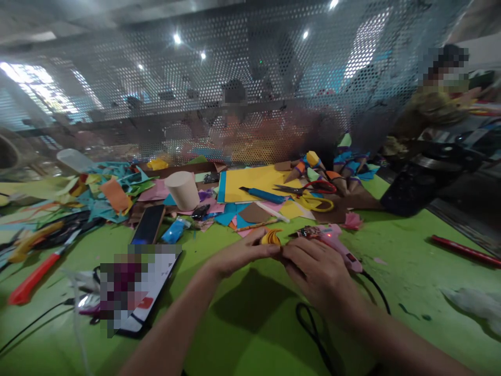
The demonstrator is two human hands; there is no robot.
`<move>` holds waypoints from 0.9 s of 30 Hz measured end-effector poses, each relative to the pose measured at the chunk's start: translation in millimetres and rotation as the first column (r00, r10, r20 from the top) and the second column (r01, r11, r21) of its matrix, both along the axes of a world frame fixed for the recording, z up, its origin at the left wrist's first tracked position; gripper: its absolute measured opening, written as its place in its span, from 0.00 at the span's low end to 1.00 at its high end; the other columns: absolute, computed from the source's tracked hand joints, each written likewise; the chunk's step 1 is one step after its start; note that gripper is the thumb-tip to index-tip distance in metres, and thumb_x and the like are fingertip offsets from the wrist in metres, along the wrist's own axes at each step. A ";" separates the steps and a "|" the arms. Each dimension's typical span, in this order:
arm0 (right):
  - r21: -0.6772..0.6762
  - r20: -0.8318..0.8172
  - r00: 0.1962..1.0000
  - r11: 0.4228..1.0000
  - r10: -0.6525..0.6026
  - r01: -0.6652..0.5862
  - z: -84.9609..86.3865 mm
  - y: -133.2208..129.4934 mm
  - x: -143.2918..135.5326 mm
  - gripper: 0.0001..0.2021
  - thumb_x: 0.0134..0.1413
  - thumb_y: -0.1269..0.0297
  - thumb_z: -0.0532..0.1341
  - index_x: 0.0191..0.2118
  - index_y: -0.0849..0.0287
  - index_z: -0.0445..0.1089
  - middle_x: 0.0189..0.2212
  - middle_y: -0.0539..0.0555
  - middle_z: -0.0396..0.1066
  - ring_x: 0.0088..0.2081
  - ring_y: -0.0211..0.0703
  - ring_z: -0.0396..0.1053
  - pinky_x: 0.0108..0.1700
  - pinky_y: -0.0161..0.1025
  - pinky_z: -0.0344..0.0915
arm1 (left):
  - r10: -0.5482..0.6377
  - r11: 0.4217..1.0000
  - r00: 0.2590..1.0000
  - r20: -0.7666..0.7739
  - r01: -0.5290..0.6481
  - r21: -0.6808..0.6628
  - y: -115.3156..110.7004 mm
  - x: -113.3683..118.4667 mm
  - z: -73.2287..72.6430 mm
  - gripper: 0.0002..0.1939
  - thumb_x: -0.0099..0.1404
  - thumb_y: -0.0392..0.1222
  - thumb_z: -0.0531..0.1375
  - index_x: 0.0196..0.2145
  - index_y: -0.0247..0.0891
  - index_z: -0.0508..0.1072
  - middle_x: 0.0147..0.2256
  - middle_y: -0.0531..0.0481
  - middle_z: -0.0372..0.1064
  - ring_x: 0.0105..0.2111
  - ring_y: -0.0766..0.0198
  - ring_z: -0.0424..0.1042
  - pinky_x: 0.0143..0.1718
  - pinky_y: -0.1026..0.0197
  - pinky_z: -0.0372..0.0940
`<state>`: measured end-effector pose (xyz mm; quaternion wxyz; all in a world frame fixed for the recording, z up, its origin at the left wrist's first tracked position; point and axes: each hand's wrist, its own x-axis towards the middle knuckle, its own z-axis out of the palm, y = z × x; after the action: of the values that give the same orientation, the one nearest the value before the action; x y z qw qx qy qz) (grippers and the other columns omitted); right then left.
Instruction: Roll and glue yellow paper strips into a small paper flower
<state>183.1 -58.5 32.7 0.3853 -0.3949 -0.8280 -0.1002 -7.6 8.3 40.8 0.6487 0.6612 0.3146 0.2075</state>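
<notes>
My left hand (245, 251) pinches a small piece of curled, layered yellow-orange paper (272, 237) just above the table. My right hand (319, 265) meets it from the right, fingertips closed at the piece's lower edge. Directly behind my right hand lies a pink glue gun (337, 244) with a small red light lit and a black cord trailing off. Beyond both hands are a blue utility knife (263, 195), scissors with yellow handles (317, 201) and another pair of handles in red (323, 186). What sits between my right fingertips is partly hidden.
Yellow sheets (250, 180), paper scraps (113, 196) and a white roll (182, 190) spread along the back. A phone (148, 224), a tablet-like device (156, 287) and a red-handled knife (39, 277) lie left. A dark bottle (410, 183) and red pen (465, 250) lie right. A perforated screen (235, 104) stands behind.
</notes>
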 end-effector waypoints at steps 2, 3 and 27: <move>0.043 -0.004 1.000 0.999 0.002 -0.001 0.2 -0.1 1.1 0.09 0.60 0.77 0.56 0.35 0.60 0.72 0.31 0.55 0.75 0.31 0.43 0.71 0.35 0.40 0.65 | -0.013 1.000 1.000 0.008 0.013 0.012 -0.4 0.2 1.7 0.26 0.63 0.53 0.62 0.55 0.40 0.69 0.56 0.45 0.67 0.59 0.51 0.60 0.62 0.50 0.53; 0.063 -0.007 1.000 0.998 0.004 -0.004 0.1 -0.1 1.8 0.10 0.59 0.77 0.56 0.36 0.60 0.73 0.32 0.55 0.76 0.31 0.43 0.72 0.35 0.40 0.66 | -0.017 1.000 1.000 0.006 0.016 0.018 -0.4 0.1 2.1 0.26 0.63 0.53 0.62 0.55 0.40 0.69 0.56 0.45 0.67 0.58 0.51 0.61 0.62 0.50 0.53; 0.133 -0.040 0.995 0.988 0.087 -0.081 -12.5 -3.6 20.3 0.14 0.59 0.79 0.58 0.45 0.56 0.74 0.35 0.54 0.77 0.33 0.43 0.74 0.37 0.43 0.67 | -0.054 0.993 0.990 0.129 0.067 -0.095 -5.1 -2.6 -7.3 0.28 0.62 0.52 0.63 0.58 0.44 0.68 0.56 0.46 0.68 0.57 0.50 0.62 0.58 0.50 0.57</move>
<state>203.4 -62.1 20.2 0.4330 -0.3356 -0.8266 -0.1289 -10.2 3.2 33.4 0.7051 0.6232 0.2627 0.2132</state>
